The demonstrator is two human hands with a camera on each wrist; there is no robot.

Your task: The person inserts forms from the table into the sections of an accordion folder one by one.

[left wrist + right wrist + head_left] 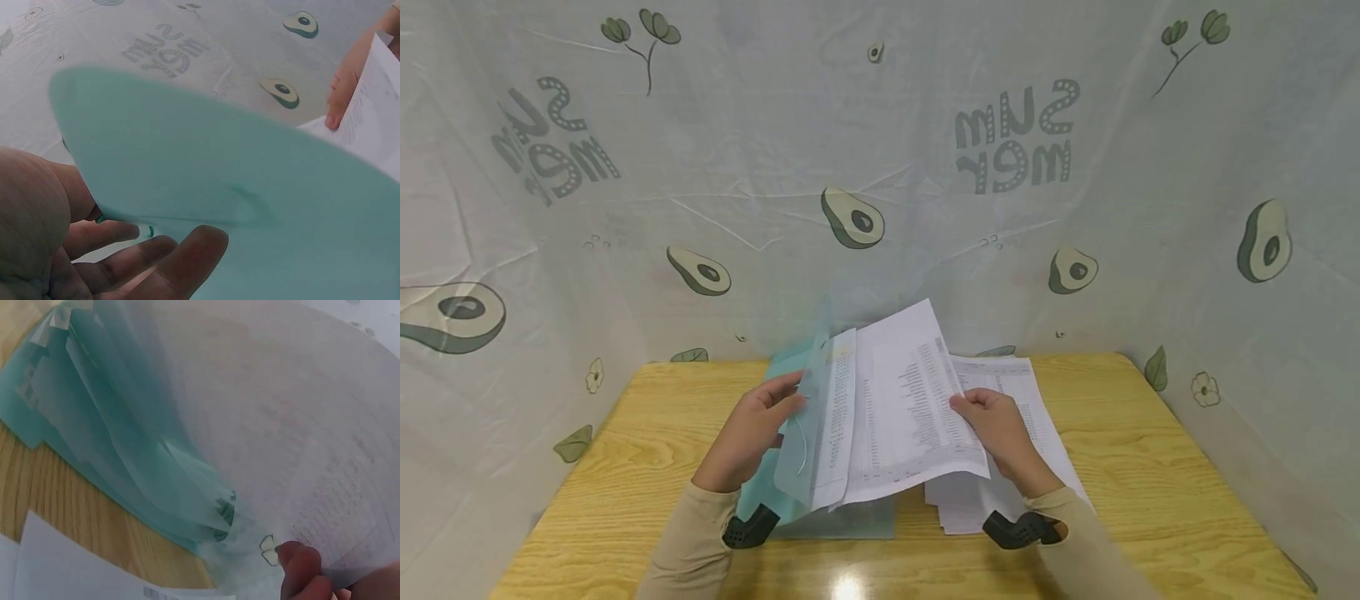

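Beige-sleeved arms [688,542] reach forward, left hand [748,433] pinching teal folder [796,458], right hand [1002,427] pinching paper [895,400].

Behind the bare left hand [752,429], a creased beige sleeve [688,542] with a black, curved wrist piece [750,527] dotted with small holes; behind the right hand [1000,425], a matching sleeve [1086,542] and similar black piece [1021,530].
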